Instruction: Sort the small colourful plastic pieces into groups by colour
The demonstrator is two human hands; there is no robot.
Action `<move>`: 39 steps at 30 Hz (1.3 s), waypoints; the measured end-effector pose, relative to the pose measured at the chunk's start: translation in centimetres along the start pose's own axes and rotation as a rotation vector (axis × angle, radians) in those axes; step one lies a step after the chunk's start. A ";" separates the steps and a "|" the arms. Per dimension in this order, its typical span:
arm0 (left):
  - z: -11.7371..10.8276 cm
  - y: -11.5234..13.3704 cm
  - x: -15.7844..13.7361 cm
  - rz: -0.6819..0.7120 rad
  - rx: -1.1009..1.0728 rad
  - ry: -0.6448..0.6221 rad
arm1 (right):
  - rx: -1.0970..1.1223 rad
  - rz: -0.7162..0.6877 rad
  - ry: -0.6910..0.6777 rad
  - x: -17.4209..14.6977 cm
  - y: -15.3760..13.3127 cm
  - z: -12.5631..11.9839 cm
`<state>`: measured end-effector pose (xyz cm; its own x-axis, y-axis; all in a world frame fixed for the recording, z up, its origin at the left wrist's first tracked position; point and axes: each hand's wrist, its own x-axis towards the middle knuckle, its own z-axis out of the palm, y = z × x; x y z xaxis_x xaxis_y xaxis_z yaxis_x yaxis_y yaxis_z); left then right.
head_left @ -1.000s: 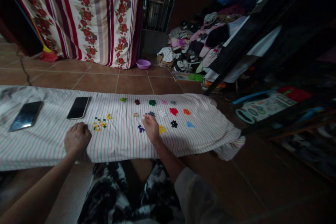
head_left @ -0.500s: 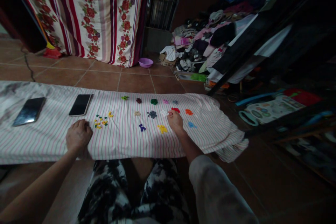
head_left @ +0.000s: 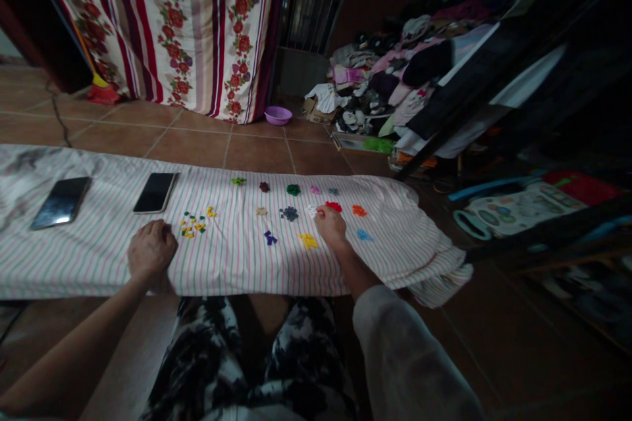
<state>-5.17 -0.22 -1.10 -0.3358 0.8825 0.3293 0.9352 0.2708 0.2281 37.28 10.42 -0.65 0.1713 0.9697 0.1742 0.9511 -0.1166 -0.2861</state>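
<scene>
My right hand (head_left: 330, 226) is at a small pile of white pieces (head_left: 312, 210), thumb and fingers pinched together; whatever is between the fingertips is too small to make out. Just beyond it lie red pieces (head_left: 334, 206), with yellow pieces (head_left: 308, 241) nearer me. My left hand (head_left: 152, 248) rests palm down on the striped cloth (head_left: 217, 270), its fingers curled and their undersides hidden. Beside it is a loose group of mixed green, yellow and white pieces (head_left: 193, 225). Dark grey pieces (head_left: 289, 214) sit left of the white ones.
More small heaps include orange (head_left: 359, 210), light blue (head_left: 365, 235), purple (head_left: 270, 238) and dark green pieces (head_left: 293, 190). Two phones (head_left: 155, 193) lie on the left of the cloth. Beyond are a purple basin (head_left: 278, 116) and a heap of clothes (head_left: 390, 72).
The view has shifted slightly. My right hand stays pinched at the white pieces and covers a little more of them. My left hand keeps its place on the cloth.
</scene>
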 end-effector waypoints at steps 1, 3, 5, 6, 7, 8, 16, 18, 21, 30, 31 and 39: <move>0.0 0.0 0.0 0.001 -0.004 0.000 | 0.008 0.004 -0.001 0.0 0.0 0.0; -0.1 0.1 -0.1 0.006 -0.015 0.011 | 0.023 0.013 -0.006 -0.1 0.2 -0.1; -0.1 0.1 -0.1 0.005 -0.024 0.023 | 0.041 0.014 -0.005 -0.3 0.4 -0.3; -0.1 0.1 -0.1 0.005 -0.028 0.022 | 0.051 0.010 -0.001 -0.3 0.5 -0.4; -0.1 0.1 -0.1 0.004 -0.028 0.019 | 0.060 0.001 0.006 -0.4 0.6 -0.6; -0.1 0.1 -0.1 0.003 -0.027 0.012 | 0.071 -0.013 0.015 -0.4 0.7 -0.7; 0.3 -0.2 0.1 0.020 -0.011 0.009 | 0.306 -0.298 0.110 -1.5 -4.3 -1.4; 0.7 -0.3 0.1 0.032 -0.021 0.037 | 0.418 -0.410 0.079 -2.7 -7.0 -1.1; 1.1 -0.5 0.1 0.034 -0.039 0.060 | 0.575 -0.613 -0.016 -4.9 -11.3 0.1; 1.4 -0.4 0.2 0.053 -0.043 0.100 | 0.490 -0.768 -0.359 -9.6 -22.0 4.5; 1.4 -0.4 0.2 0.058 -0.047 0.101 | 0.470 -0.780 -0.372 -9.6 -22.8 4.7; 1.1 -0.2 0.3 0.034 -0.046 0.086 | 0.364 -0.720 -0.363 -8.9 -24.6 6.6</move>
<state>-5.31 0.41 -2.11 -0.3138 0.8543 0.4144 0.9408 0.2211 0.2568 10.67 6.04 -1.34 -0.5886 0.7970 0.1355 0.6452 0.5641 -0.5153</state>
